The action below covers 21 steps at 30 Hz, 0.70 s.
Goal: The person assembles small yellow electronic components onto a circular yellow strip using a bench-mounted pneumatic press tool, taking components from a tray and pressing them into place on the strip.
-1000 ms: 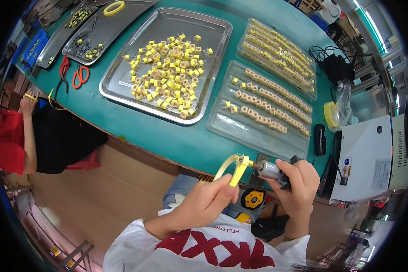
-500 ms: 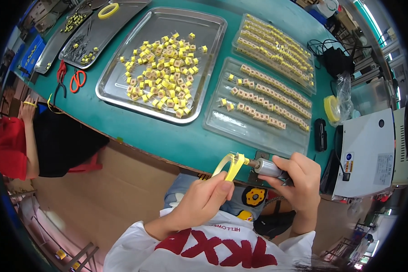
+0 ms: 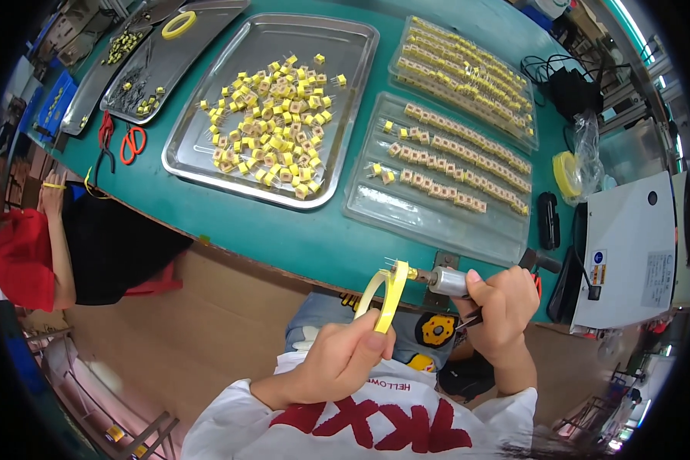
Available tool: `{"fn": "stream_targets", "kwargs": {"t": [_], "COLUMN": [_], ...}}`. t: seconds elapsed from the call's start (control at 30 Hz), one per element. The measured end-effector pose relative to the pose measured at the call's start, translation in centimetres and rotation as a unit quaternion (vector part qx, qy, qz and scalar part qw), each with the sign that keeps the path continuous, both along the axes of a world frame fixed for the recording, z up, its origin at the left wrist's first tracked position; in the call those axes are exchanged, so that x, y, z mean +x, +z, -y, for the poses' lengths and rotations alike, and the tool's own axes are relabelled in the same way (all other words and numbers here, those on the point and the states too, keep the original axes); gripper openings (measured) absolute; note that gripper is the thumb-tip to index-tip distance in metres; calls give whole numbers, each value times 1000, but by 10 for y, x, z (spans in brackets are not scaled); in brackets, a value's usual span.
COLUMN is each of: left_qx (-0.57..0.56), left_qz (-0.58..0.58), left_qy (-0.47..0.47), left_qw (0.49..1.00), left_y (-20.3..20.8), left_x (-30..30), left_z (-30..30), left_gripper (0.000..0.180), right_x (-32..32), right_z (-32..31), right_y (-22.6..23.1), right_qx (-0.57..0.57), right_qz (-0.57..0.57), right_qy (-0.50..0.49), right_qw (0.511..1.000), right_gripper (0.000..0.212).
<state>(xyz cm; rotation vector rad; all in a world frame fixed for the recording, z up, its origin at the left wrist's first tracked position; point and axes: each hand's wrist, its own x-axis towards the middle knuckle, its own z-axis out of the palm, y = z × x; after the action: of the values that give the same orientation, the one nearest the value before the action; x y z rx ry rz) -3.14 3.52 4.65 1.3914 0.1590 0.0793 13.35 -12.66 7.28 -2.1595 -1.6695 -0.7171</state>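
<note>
My left hand (image 3: 337, 356) is closed on a roll of yellow tape (image 3: 392, 303), held upright at the table's front edge. The roll's top meets a small yellow-wrapped part with thin pins (image 3: 400, 267), mounted on the tip of a metal spindle. Behind that tip sits a silver cylinder (image 3: 447, 281), fixed at the edge. My right hand (image 3: 502, 307) is closed beside the cylinder, thumb against its end. From under its fingers pokes a thin pointed metal tool (image 3: 470, 320), mostly hidden by the hand. A black handle (image 3: 543, 261) sticks out past the knuckles.
A steel tray (image 3: 331, 180) holds a heap of small yellow parts. Two clear trays, one nearer (image 3: 406, 222), one farther (image 3: 397, 73), carry rows of them. Pliers (image 3: 106, 138) and scissors (image 3: 133, 146) lie left. At right stands a white machine (image 3: 625, 245). Another person's arm (image 3: 60, 245) rests at far left.
The tape roll has turned more upright and its top now sits close against the part on the spindle. My right hand has shifted and curled tighter; the black handle now shows beyond it.
</note>
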Motion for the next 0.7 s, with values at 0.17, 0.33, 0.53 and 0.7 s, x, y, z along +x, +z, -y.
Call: {"fn": "stream_targets", "kwargs": {"t": [0.17, 0.33, 0.53, 0.7], "left_qx": [-4, -1, -21, -41], "left_qz": [-29, -28, -47, -35], "left_qy": [-5, 11, 3, 7], "left_qw": [1000, 1000, 999, 998], "left_y": [-1, -2, -4, -3], "left_x": [5, 9, 11, 14], "left_z": [-3, -5, 0, -1], "left_gripper": [27, 28, 30, 32], "right_x": [2, 3, 2, 5], "right_z": [0, -8, -14, -14], "right_y": [10, 18, 25, 28], "right_qx": [-32, -28, 1, -14], "right_qz": [-78, -244, -335, -377], "right_qy": [12, -30, -48, -61], "right_qw": [996, 969, 941, 924], "right_gripper": [30, 42, 39, 39]}}
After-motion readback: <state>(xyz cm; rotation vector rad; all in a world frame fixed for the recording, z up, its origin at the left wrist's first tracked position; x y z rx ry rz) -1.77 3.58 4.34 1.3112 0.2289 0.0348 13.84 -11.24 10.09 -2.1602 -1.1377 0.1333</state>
